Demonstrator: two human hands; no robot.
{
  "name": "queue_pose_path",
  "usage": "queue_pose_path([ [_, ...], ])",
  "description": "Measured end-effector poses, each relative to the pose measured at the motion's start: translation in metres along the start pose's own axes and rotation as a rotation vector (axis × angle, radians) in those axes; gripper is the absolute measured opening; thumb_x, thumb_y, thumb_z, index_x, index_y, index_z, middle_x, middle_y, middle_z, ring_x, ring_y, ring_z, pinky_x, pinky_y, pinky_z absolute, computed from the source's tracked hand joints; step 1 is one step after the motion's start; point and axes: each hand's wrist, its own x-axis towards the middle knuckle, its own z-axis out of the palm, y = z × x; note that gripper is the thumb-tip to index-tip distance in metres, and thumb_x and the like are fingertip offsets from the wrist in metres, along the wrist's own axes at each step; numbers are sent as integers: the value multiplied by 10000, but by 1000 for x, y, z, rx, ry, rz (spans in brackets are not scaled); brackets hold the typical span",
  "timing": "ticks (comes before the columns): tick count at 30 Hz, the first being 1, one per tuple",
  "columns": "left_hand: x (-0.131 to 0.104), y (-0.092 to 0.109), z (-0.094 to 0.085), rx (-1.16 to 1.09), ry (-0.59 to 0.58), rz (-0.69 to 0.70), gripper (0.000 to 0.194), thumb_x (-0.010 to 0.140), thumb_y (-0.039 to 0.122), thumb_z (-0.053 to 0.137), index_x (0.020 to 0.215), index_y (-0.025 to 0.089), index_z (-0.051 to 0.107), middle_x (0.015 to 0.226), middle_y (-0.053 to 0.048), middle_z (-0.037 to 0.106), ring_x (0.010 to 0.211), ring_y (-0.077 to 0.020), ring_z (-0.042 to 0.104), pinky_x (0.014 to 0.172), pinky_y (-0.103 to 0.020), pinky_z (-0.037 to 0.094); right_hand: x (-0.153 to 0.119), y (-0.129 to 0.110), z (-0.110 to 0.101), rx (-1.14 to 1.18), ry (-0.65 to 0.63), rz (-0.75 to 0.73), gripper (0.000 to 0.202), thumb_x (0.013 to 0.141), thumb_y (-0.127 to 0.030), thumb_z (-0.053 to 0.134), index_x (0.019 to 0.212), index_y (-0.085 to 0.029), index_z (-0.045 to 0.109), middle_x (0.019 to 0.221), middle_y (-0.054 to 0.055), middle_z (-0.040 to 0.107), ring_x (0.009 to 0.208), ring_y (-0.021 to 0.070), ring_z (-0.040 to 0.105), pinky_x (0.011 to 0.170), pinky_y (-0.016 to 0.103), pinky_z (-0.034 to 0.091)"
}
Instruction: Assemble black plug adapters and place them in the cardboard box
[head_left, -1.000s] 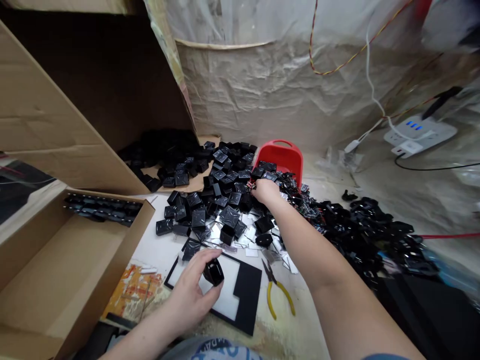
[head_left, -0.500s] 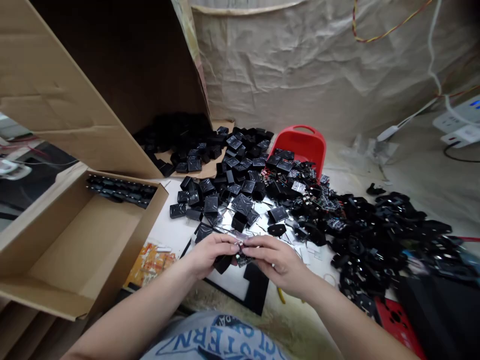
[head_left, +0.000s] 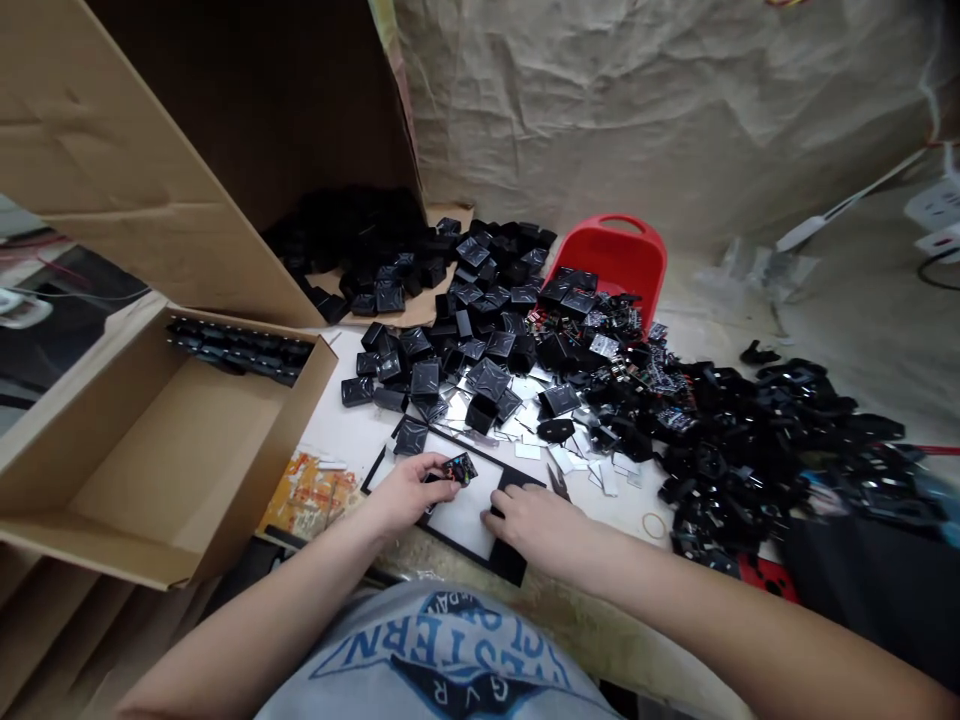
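Circuit board, pinched in the left hand, lies left of the right hand, whose grip is unclear.

Pale grey shirt; blue lettering across front; dark pointed emblem, pale letters

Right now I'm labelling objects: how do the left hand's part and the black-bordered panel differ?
The part is small; the panel, larger. The left hand holds the part up; the panel lies flat. The part has coloured specks; the panel, a white middle. Both show black.
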Motion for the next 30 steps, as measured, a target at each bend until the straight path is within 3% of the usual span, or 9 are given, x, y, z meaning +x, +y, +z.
queue_pose_path([
  [3,1,-1,-2,1,7,-2,265,619,322,800,797,145,716,656,6,664,626,-124,564,679,-263,413,-4,1,6,4,17,-23,146,822,-90,590,931,-171,642,886,82,629,763,224,608,599,311,417],
  [6,0,-4,-4,-6,0,7,290,636,372,800,810,148,739,701,-10,691,660,-136,578,706,-271,425,-7,3,10,119,82,90,172,802,-55,587,924,-170,624,948,89,634,783,212,603,606,296,427],
  [8,-1,-5,-4,9,-13,47,319,638,383,810,855,157,753,795,-27,724,722,-154,597,752,-284,442,-10,3,11,344,206,241,132,825,-77,576,904,-177,612,974,83,635,801,196,601,625,284,444],
  [12,-8,1,0,89,-21,156,317,643,372,824,878,170,758,875,-38,742,813,-192,615,828,-313,460,-11,-5,1,1019,559,525,63,888,-255,566,910,-210,604,850,24,627,767,170,601,680,295,484],
  [15,-14,8,5,137,-46,229,268,658,354,822,849,177,760,836,-31,731,791,-189,614,806,-308,469,-8,-14,-12,1364,618,553,159,874,-349,576,936,-207,613,729,-6,604,679,162,587,648,301,488],
  [21,-25,21,7,290,-47,484,181,725,348,793,831,201,783,781,-48,684,761,-189,598,748,-302,468,-5,-26,-29,1246,609,545,122,821,-326,624,830,-205,626,663,-21,560,607,137,520,555,253,416],
  [24,-28,27,5,382,-32,569,172,730,319,796,865,212,791,751,-48,665,768,-194,582,744,-307,460,-8,-23,-33,1308,595,521,156,841,-358,616,847,-202,617,685,-17,566,619,135,519,566,255,422],
  [27,-26,28,2,340,-41,520,153,744,322,784,838,201,781,775,-38,658,765,-183,583,734,-294,457,-13,-16,-37,1363,631,460,197,879,-405,586,892,-208,591,740,-9,567,661,141,528,607,270,443],
  [30,-23,26,0,291,-59,434,160,763,337,765,814,185,765,808,-32,667,778,-175,597,752,-285,458,-17,-10,-42,1218,651,411,150,881,-358,604,888,-217,556,805,-1,562,681,139,533,623,275,449],
])
